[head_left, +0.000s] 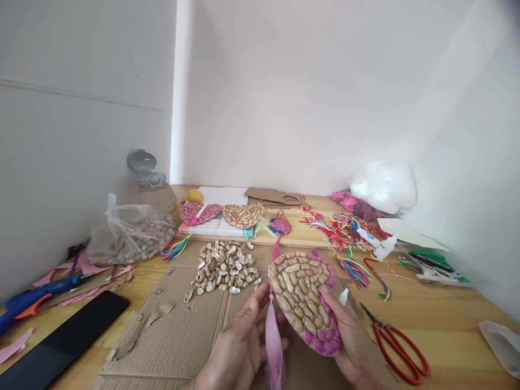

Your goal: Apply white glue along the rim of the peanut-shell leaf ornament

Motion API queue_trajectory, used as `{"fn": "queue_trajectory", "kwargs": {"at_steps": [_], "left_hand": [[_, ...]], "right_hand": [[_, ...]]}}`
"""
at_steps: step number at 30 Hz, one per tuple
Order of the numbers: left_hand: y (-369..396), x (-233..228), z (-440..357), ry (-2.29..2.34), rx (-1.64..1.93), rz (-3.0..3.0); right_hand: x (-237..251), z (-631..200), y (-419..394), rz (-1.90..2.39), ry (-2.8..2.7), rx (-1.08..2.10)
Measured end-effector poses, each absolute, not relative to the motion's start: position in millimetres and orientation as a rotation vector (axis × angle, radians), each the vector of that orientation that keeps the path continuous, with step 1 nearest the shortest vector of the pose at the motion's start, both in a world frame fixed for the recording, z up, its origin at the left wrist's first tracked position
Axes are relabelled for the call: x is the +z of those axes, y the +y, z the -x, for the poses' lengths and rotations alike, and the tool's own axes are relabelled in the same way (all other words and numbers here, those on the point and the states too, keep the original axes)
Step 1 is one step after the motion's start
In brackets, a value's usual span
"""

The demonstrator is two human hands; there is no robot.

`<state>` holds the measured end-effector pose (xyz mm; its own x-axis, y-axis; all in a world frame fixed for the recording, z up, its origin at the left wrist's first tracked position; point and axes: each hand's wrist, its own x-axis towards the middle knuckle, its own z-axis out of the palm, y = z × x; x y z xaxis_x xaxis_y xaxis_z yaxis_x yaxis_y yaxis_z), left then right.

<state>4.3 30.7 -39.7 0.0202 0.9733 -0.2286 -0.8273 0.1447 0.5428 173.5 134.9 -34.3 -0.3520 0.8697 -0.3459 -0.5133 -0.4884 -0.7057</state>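
A heart-shaped panel covered in peanut shells [300, 290] is held upright and tilted over the cardboard. Most shells are plain tan, while those along the right and lower edges are painted purple. My right hand [355, 338] grips its right side, thumb on the front. A small white tip [344, 296] shows behind that thumb; what it belongs to is hidden. With thumb and fingers, my left hand [244, 336] pinches the panel's left edge. There a pink tassel [275, 344] hangs in front of its fingers. Loose peanut shells [227, 268] are heaped on the cardboard sheet [179, 336].
Red-handled scissors [400, 346] lie to the right, a black phone [67, 338] and blue glue gun [40, 295] to the left. Behind are two shell-covered pieces [242, 215] on a marker case [219, 230], coloured cords [345, 227], a glue bottle [385, 247] and a bag of peanuts [132, 233].
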Motion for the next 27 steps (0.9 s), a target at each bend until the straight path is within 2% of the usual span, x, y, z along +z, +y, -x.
{"fn": "queue_trajectory", "kwargs": {"at_steps": [16,27], "left_hand": [[32,-39,-5,0.699,1.458,-0.208],[38,-35,-5,0.610,1.471,-0.193]], "right_hand": [[-35,-174,133,0.899,-0.649,1.959],[-27,-167,119,1.015,-0.707,2.083]]}}
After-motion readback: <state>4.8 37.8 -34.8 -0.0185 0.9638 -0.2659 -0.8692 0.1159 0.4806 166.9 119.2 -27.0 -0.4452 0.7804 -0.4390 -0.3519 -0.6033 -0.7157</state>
